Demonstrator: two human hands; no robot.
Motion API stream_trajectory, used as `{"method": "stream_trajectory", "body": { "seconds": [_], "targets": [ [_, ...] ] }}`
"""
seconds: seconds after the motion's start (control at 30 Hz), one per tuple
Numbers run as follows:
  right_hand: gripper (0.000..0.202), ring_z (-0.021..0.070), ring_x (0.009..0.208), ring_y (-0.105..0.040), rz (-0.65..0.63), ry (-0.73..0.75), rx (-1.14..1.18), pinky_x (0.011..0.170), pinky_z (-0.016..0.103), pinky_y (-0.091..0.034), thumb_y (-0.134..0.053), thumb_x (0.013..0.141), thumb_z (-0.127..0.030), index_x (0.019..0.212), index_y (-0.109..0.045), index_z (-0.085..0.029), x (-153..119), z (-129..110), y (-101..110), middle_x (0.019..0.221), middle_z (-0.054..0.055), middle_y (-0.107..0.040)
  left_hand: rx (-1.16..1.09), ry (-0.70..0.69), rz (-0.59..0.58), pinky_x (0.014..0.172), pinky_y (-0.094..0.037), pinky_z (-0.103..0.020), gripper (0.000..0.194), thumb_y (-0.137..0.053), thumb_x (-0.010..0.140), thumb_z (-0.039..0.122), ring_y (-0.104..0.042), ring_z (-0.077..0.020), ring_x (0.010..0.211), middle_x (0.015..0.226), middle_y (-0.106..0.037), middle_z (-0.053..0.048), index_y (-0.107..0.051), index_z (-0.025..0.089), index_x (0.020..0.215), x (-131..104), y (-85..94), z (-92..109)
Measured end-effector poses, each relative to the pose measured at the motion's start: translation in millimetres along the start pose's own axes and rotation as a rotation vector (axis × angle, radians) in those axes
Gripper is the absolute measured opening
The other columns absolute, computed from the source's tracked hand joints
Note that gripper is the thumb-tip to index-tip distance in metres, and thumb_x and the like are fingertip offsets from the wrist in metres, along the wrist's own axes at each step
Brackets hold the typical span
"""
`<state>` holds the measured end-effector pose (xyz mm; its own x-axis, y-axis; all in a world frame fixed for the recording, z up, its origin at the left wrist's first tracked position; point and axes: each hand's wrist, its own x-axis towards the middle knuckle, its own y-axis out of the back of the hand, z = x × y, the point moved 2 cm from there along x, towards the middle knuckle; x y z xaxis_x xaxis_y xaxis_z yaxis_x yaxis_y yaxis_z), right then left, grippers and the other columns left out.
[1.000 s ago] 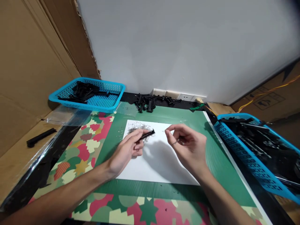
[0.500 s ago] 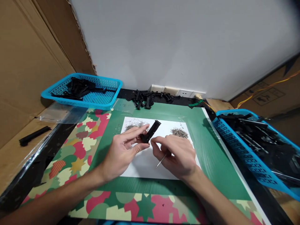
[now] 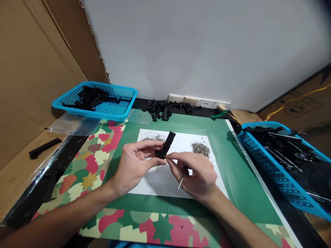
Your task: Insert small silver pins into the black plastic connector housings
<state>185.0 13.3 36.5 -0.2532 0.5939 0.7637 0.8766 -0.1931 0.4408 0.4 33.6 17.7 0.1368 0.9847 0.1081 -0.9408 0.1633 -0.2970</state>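
Note:
Between the thumb and fingers of my left hand [image 3: 138, 162] is a slim black plastic part [image 3: 168, 143], tilted with its long end up and to the right. My right hand [image 3: 195, 172] is closed around a thin metal rod [image 3: 181, 182], whose lower end sticks out below the palm. The right fingertips pinch close against the lower end of the black part; a short light tip shows there, too small to name. Under both hands lies a white sheet [image 3: 155, 182]. On it, a pile of small metal pieces [image 3: 201, 148] is behind my right hand and another pile [image 3: 153, 136] behind my left.
A blue basket [image 3: 111, 115] of black parts stands back left, another blue basket [image 3: 269, 165] of black parts and metal rods at right. Loose black parts [image 3: 162, 109] lie along the wall by the sockets [image 3: 206, 103]. One long black piece [image 3: 45, 148] rests far left.
The right fingertips have come against the lower end of the black part, and the rod's free end has swung slightly. The left hand keeps its hold. The view has shifted slightly.

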Motion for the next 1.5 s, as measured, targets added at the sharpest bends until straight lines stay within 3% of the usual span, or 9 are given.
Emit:
{"method": "stream_trajectory", "body": {
  "seconds": [0.2, 0.57, 0.8, 1.0, 1.07, 1.2, 1.27, 1.4, 1.5],
  "targets": [
    [0.013, 0.0075, 0.042, -0.048, 0.087, -0.101, -0.010, 0.044, 0.021, -0.043, -0.070, 0.094, -0.010, 0.100, -0.072, -0.021, -4.0, -6.8, -5.1, 0.058, -0.006, -0.061, -0.061, 0.060, 0.017, 0.076, -0.068, -0.021, 0.044, -0.101, 0.056, 0.006, -0.080, -0.0176, 0.084, 0.096, -0.083, -0.007, -0.084, 0.016, 0.096, 1.9, -1.8, 1.8],
    [0.018, 0.0085, 0.047, -0.058, -0.006, -0.122, 0.077, 0.049, 0.021, -0.049, -0.069, 0.093, -0.007, 0.102, -0.074, -0.021, -2.1, -4.1, -2.3, 0.072, -0.001, -0.076, -0.003, 0.135, 0.000, 0.073, -0.066, -0.023, 0.054, -0.106, 0.047, 0.014, -0.076, -0.0174, 0.079, 0.086, -0.081, -0.006, -0.082, 0.014, 0.096, 4.9, 8.8, -7.6],
    [0.021, 0.0099, 0.052, -0.060, -0.107, 0.018, -0.014, 0.053, 0.024, -0.046, -0.069, 0.095, -0.006, 0.110, -0.075, -0.019, 3.1, 10.5, 11.7, 0.073, 0.000, -0.076, -0.101, 0.209, -0.160, 0.062, -0.064, -0.024, 0.032, -0.090, 0.083, 0.028, -0.076, -0.0167, 0.064, 0.077, -0.080, -0.007, -0.074, 0.012, 0.106, 2.4, 2.1, -5.0],
    [0.010, 0.0084, 0.051, -0.057, -0.154, 0.025, -0.067, 0.052, 0.023, -0.042, -0.066, 0.099, -0.010, 0.102, -0.073, -0.017, 3.6, 15.0, 11.7, 0.068, -0.001, -0.071, -0.104, 0.218, -0.232, 0.055, -0.061, -0.025, 0.028, -0.084, 0.090, 0.033, -0.075, -0.0178, 0.062, 0.075, -0.077, -0.005, -0.067, 0.014, 0.102, 1.3, -2.3, -8.6],
    [0.010, 0.0080, 0.050, -0.055, -0.162, 0.042, -0.098, 0.052, 0.023, -0.041, -0.065, 0.101, -0.011, 0.101, -0.073, -0.017, 2.5, 17.0, 11.4, 0.067, -0.002, -0.071, 0.058, 0.138, -0.210, 0.058, -0.061, -0.026, 0.028, -0.084, 0.089, 0.035, -0.075, -0.0174, 0.066, 0.081, -0.077, -0.005, -0.069, 0.015, 0.103, 1.7, 0.0, -7.4],
    [0.015, 0.0093, 0.051, -0.053, -0.227, 0.101, -0.200, 0.051, 0.025, -0.035, -0.060, 0.102, -0.011, 0.099, -0.073, -0.018, -2.6, 24.8, 12.7, 0.063, -0.003, -0.066, 0.582, -0.252, -0.181, 0.081, -0.061, -0.031, 0.019, -0.084, 0.090, 0.030, -0.074, -0.0199, 0.093, 0.104, -0.077, -0.008, -0.079, 0.018, 0.104, 1.7, 5.7, 2.0],
    [0.014, 0.0101, 0.054, -0.053, -0.298, 0.068, -0.195, 0.053, 0.026, -0.035, -0.060, 0.103, -0.014, 0.100, -0.073, -0.018, -3.6, 28.9, 15.3, 0.065, -0.002, -0.065, 0.719, -0.381, -0.205, 0.087, -0.060, -0.034, 0.018, -0.080, 0.094, 0.028, -0.072, -0.0211, 0.098, 0.108, -0.077, -0.009, -0.081, 0.019, 0.109, 1.2, 7.4, 3.9],
    [0.012, 0.0133, 0.067, -0.058, -0.461, -0.142, -0.144, 0.062, 0.026, -0.043, -0.061, 0.103, -0.024, 0.107, -0.071, -0.018, 1.6, 34.9, 25.0, 0.082, 0.002, -0.068, 0.829, -0.423, -0.269, 0.080, -0.059, -0.036, 0.020, -0.076, 0.096, 0.026, -0.072, -0.0213, 0.091, 0.103, -0.081, -0.008, -0.081, 0.021, 0.115, -0.3, 9.1, -2.8],
    [0.020, 0.0171, 0.083, -0.063, -0.552, -0.193, -0.168, 0.073, 0.028, -0.049, -0.050, 0.108, -0.022, 0.108, -0.070, -0.018, 5.3, 39.2, 30.8, 0.094, 0.007, -0.066, 0.904, -0.421, -0.329, 0.079, -0.059, -0.037, 0.019, -0.076, 0.097, 0.029, -0.073, -0.0223, 0.089, 0.102, -0.083, -0.008, -0.082, 0.022, 0.113, -3.1, 8.7, -12.2]
  ]
}}
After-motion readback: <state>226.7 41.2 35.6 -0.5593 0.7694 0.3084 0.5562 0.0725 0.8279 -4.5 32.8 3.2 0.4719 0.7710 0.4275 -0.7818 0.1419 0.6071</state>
